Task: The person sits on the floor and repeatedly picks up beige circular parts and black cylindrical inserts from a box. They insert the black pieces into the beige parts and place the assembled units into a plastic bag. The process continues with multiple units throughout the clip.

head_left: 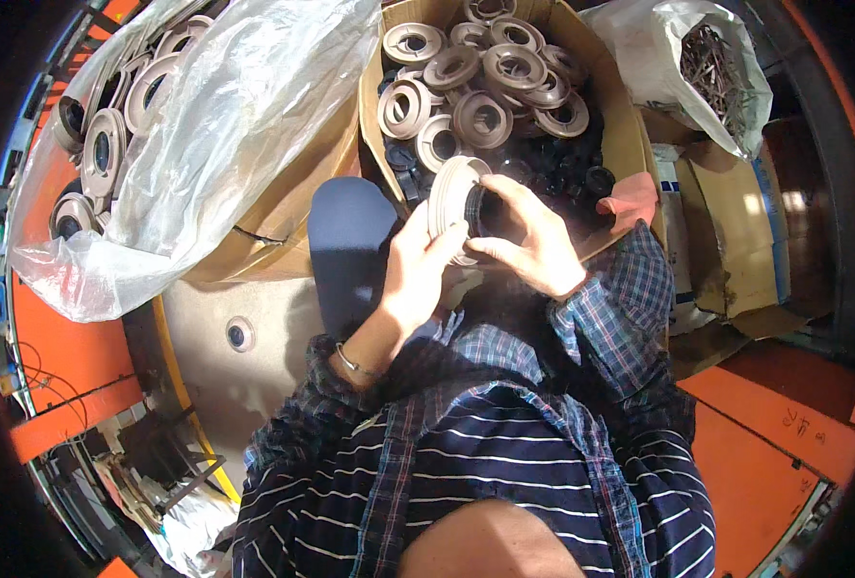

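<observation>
In front of me, over the near edge of a cardboard box, I hold a beige ring-shaped plastic part point(444, 200) tilted on its side. My left hand point(416, 262) grips its left and lower rim. From the right, the thumb and fingers of my right hand point(535, 241) are closed at a black ring point(475, 207) set against the beige part's open side. How far the black ring sits inside cannot be made out. Beyond my hands the cardboard box point(374, 125) holds several similar beige rings point(483, 119) at the back and black parts point(552, 173) nearer me.
A clear plastic bag point(244, 116) with beige rings lies on a box at left. At upper right stands a white sack point(644, 58) of thin metal-looking strips. One round beige part point(240, 334) lies on the floor. A pink cloth point(631, 197) hangs on the box's right edge.
</observation>
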A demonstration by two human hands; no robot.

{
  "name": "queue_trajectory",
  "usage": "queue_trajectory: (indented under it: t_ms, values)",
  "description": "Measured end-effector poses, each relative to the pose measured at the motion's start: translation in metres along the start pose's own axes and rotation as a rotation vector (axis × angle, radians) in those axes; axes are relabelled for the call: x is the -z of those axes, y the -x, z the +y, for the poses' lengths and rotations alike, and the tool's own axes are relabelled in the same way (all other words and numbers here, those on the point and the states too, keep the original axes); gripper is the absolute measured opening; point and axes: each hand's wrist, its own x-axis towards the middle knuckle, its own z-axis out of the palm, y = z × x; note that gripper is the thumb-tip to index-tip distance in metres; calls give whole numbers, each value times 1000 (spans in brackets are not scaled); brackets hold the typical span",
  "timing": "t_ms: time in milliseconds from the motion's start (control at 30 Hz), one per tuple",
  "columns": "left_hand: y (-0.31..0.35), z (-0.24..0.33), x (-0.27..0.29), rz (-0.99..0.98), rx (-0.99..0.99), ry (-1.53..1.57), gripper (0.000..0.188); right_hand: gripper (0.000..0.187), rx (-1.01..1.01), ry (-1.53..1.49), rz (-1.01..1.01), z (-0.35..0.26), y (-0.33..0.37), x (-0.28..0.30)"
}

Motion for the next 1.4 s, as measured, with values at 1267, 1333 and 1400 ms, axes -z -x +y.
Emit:
queue_trajectory:
  t_ms: [1267, 1333, 1400]
  values:
    - [34, -5, 5, -389, -778, -737, 58, 73, -820, -1306, -19, 14, 42, -31]
    - [35, -4, 16, -405, -651, -715, 56, 76, -883, -1347, -38, 23, 43, -28]
    - [39, 3, 32, -323, -250, -536, 52, 84, -753, -981, -265, 35, 38, -18]
